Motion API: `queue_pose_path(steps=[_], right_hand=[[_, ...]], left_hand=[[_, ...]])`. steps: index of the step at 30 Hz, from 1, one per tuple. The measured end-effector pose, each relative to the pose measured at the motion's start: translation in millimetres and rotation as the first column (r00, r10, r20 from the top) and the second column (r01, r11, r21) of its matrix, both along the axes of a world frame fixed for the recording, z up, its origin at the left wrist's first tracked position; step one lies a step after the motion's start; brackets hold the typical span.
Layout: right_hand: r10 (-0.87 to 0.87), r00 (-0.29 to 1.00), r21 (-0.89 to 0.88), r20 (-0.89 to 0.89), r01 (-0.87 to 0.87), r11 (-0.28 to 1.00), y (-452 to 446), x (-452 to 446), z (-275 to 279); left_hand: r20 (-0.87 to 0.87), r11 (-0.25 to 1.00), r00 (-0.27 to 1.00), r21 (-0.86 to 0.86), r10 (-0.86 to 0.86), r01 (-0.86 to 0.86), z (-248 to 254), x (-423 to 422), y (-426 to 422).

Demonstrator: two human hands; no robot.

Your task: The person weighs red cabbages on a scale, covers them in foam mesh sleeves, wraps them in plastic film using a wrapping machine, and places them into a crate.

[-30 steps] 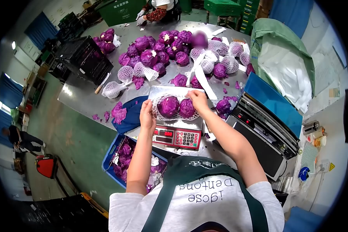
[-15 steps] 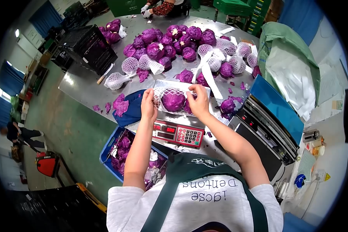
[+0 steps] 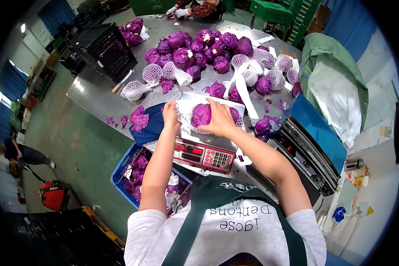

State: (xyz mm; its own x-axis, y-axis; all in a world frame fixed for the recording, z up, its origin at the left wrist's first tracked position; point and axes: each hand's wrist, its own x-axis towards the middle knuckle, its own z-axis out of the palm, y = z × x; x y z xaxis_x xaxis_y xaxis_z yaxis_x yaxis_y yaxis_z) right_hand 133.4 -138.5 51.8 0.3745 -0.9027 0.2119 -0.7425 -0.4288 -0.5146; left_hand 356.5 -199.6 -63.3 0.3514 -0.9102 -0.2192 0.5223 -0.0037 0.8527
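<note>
Over the metal pan of a red scale, my right hand is wrapped round a purple cabbage. My left hand pinches the end of a white foam net at the pan's left side. The net stretches from my left hand to the held cabbage. A second purple cabbage lies on the pan just right of my right hand, partly hidden by it. The scale's red digits are lit.
Behind the scale lie a heap of cabbages and netted ones. A knife lies near a black crate. A sealing machine stands right; a blue crate of leaves is lower left. A gloved co-worker is across the table.
My right hand has closed round the left cabbage, which has moved slightly right, and the net has slid off its left side. My left hand still holds the net's end.
</note>
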Motion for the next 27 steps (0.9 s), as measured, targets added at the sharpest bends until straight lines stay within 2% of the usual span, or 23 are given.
queue_pose_path(steps=[3,7,8,9,10,11,13,14,15,16,17,18,19,20,21,22,23,24,25,26,27], right_hand=[[0.2,0.964,-0.168,0.175,-0.171,0.971,14.8,-17.2,5.3],[0.22,0.923,-0.299,0.317,-0.123,0.946,32.1,-27.1,13.2],[0.223,0.914,-0.329,0.34,-0.107,0.938,35.3,-29.7,17.7],[0.227,0.904,-0.362,0.362,-0.088,0.928,36.9,-32.9,22.7],[0.251,0.9,-0.399,0.357,-0.096,0.912,38.7,-36.4,26.7],[0.256,0.871,-0.358,0.419,-0.101,0.928,41.9,-38.6,32.5],[0.257,0.799,-0.27,0.544,-0.123,0.955,50.3,-38.8,42.7],[0.246,0.718,-0.203,0.651,-0.147,0.968,54.2,-35.4,43.4],[0.247,0.666,-0.162,0.704,-0.187,0.969,58.3,-33.2,49.9],[0.259,0.672,-0.112,0.694,-0.255,0.96,60.8,-33.2,56.3],[0.276,0.677,-0.06,0.682,-0.324,0.944,61.7,-34.1,62.2],[0.286,0.706,-0.016,0.648,-0.363,0.932,62.4,-35.6,66.5],[0.283,0.685,-0.054,0.672,-0.336,0.94,62.2,-38.5,63.7],[0.267,0.686,-0.093,0.677,-0.28,0.956,58.8,-47.5,58.5],[0.143,0.655,-0.023,0.742,-0.188,0.982,55.3,-58.1,45.0],[-0.059,0.716,0.066,0.695,0.018,0.998,51.1,-70.3,29.7],[-0.303,0.727,0.198,0.616,0.229,0.953,50.4,-82.0,13.3],[-0.404,0.862,0.058,0.305,0.406,0.912,44.3,-104.1,-24.7],[-0.405,0.914,0.001,-0.009,0.405,0.914,48.2,-120.7,-46.4],[-0.347,0.872,0.187,-0.346,0.426,0.885,51.4,-129.1,-56.2],[-0.244,0.854,0.394,-0.459,0.442,0.806,52.3,-128.2,-59.0]], left_hand=[[0.122,0.991,0.993,0.133,-0.003,-0.013,-18.2,-0.3,5.3],[0.182,0.985,0.983,0.173,-0.016,-0.016,-19.8,2.4,6.5],[0.508,0.99,0.861,0.105,0.026,-0.092,-5.9,-1.5,14.1],[0.867,0.964,0.487,0.027,0.11,-0.266,24.8,-11.1,25.7],[0.845,0.958,0.477,-0.131,0.242,-0.255,49.2,-18.4,36.1],[0.805,0.929,0.468,-0.282,0.365,-0.239,67.7,-24.4,47.1],[0.583,0.963,0.806,-0.261,0.1,0.07,91.9,-34.4,68.8],[0.44,0.934,0.895,-0.285,-0.074,0.217,100.7,-39.0,81.3],[0.451,0.88,0.853,-0.249,-0.265,0.405,107.1,-48.0,95.5],[-0.101,0.823,0.821,-0.175,-0.561,0.541,121.2,-62.6,119.5],[-0.388,0.775,0.674,-0.236,-0.628,0.586,126.3,-70.4,135.9],[-0.637,0.72,0.41,-0.352,-0.652,0.598,132.8,-79.1,150.1],[-0.718,0.666,0.177,-0.484,-0.673,0.568,103.9,-80.0,159.8],[-0.787,0.692,0.084,-0.481,-0.612,0.538,102.1,-86.4,168.7],[-0.84,0.72,-0.014,-0.473,-0.542,0.508,100.4,-90.5,176.8],[-0.898,0.787,-0.046,-0.407,-0.437,0.464,90.7,-88.6,185.0],[-0.884,0.802,-0.004,-0.425,-0.467,0.419,92.5,-87.1,192.3],[-0.888,0.813,0.016,-0.413,-0.46,0.411,91.3,-81.5,198.2],[-0.891,0.822,0.034,-0.402,-0.453,0.404,90.2,-73.5,204.1],[-0.882,0.838,0.133,-0.369,-0.453,0.402,78.1,-63.2,210.3],[-0.885,0.861,0.202,-0.318,-0.42,0.397,77.4,-53.7,215.8]])
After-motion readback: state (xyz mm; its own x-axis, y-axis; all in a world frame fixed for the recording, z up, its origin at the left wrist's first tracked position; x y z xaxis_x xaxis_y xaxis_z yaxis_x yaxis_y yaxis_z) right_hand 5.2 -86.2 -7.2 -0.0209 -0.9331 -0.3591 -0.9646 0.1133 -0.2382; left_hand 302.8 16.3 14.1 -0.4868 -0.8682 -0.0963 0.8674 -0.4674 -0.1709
